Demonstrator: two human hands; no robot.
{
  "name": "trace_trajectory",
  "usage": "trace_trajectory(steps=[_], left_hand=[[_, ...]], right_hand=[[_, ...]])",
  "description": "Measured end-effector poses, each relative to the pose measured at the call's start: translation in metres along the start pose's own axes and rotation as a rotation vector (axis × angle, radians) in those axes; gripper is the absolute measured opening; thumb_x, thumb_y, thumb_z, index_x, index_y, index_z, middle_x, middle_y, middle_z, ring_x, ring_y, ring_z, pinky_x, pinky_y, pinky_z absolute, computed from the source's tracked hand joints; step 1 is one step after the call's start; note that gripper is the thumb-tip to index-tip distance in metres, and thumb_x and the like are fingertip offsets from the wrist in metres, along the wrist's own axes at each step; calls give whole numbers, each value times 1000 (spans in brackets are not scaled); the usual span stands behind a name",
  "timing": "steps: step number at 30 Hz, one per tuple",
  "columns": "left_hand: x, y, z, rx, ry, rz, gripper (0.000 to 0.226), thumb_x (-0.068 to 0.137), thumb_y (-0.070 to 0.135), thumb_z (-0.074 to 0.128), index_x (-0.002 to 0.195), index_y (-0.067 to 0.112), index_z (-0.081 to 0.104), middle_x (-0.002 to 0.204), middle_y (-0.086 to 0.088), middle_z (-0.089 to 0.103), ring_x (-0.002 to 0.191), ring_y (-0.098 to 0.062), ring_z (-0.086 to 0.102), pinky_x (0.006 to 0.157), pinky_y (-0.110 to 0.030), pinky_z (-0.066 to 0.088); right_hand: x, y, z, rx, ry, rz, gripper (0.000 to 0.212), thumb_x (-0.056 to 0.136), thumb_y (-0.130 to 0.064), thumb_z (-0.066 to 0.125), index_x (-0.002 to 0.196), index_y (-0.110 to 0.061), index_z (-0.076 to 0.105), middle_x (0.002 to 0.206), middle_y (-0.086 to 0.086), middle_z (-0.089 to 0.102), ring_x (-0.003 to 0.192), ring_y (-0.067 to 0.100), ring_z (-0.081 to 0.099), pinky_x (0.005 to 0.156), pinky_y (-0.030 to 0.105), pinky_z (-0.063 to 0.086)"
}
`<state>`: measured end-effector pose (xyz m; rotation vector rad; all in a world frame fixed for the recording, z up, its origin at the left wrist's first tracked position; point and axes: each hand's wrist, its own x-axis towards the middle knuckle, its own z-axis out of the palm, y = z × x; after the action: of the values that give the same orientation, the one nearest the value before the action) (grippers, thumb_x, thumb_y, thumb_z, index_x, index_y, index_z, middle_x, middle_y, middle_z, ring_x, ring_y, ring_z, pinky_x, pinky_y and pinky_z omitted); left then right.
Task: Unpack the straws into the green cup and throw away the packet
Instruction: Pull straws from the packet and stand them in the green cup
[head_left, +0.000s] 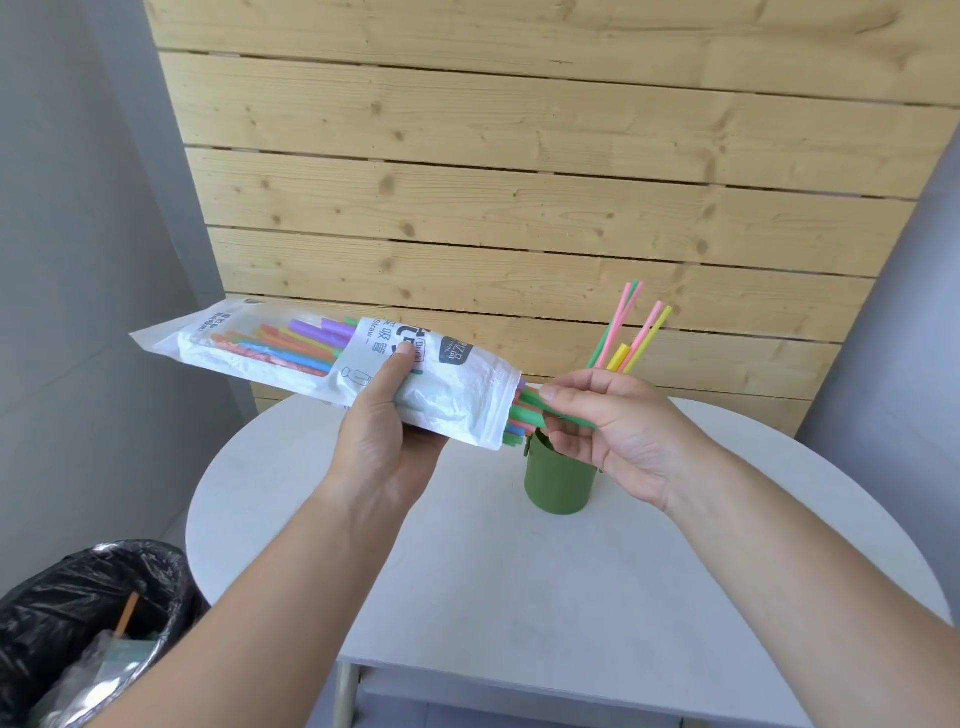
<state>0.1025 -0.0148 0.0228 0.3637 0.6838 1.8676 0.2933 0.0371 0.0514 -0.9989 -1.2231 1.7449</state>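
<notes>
My left hand (384, 436) grips the white straw packet (311, 364) around its middle and holds it level above the table, open end to the right. Several coloured straws show through its clear window. My right hand (608, 421) pinches green straws (524, 410) that stick out of the packet's open end. Right below that hand stands the green cup (558, 480) on the table. Several pink, yellow and green straws (631, 332) rise out of the cup behind my right hand.
The cup stands on a round white table (467, 571) in front of a wooden plank wall (519, 182). A bin lined with a black bag (88, 623) sits on the floor at the lower left, with some rubbish inside.
</notes>
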Motion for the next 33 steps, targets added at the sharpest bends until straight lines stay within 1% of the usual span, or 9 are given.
trace_trajectory(steps=[5,8,12,16,18,23,26,29,33], left_hand=[[2,5,-4,-18,14,11,16,99,13,65,115,13,67,97,-5,81,93,-23,79,85,-48,64],[4,5,-5,-21,29,14,16,100,13,64,116,14,67,97,-5,80,95,-24,78,91,-51,62],[4,4,-5,-16,40,18,17,99,14,65,116,13,67,99,-5,81,96,-24,79,89,-51,62],[5,5,-5,-15,49,29,23,99,15,66,122,13,65,107,-7,78,108,-27,76,94,-53,60],[4,5,-5,-18,48,30,23,98,15,67,122,13,66,106,-7,79,106,-26,77,92,-51,61],[3,2,-4,-4,30,16,20,99,14,66,119,14,66,103,-6,79,102,-25,77,93,-51,61],[3,2,-5,-1,31,16,22,98,14,67,120,14,66,103,-6,79,101,-25,77,92,-51,61],[4,4,-6,-13,36,24,22,98,13,67,119,14,66,100,-5,80,98,-24,78,92,-51,62],[6,6,-8,-24,46,28,17,99,14,67,116,14,67,102,-5,80,107,-26,77,98,-55,58]], right_hand=[[1,-6,-9,29,15,-6,13,85,6,71,80,-5,66,62,4,69,52,14,66,48,20,53],[0,-8,-14,76,15,-17,8,80,4,74,83,-2,71,67,6,71,56,14,68,53,21,56],[-3,-7,-15,159,8,-35,31,64,-6,79,94,1,71,77,10,76,67,21,74,61,26,60],[-2,-3,-11,244,108,-104,14,84,-2,75,96,-1,68,92,17,73,72,25,75,66,28,61],[-1,1,-5,206,172,-145,8,91,-5,71,96,-4,66,91,15,70,68,22,74,64,26,60],[1,12,8,71,263,-164,17,92,-21,72,101,-13,61,95,9,64,53,13,67,51,23,53],[1,15,8,30,273,-149,14,90,-19,74,94,-10,63,85,7,62,47,10,60,45,20,48],[1,12,3,96,236,-102,12,87,-7,75,83,-7,65,68,3,59,46,9,57,44,18,46],[2,4,-8,196,248,-115,7,84,-2,77,82,-6,71,64,1,66,53,10,61,51,18,52]])
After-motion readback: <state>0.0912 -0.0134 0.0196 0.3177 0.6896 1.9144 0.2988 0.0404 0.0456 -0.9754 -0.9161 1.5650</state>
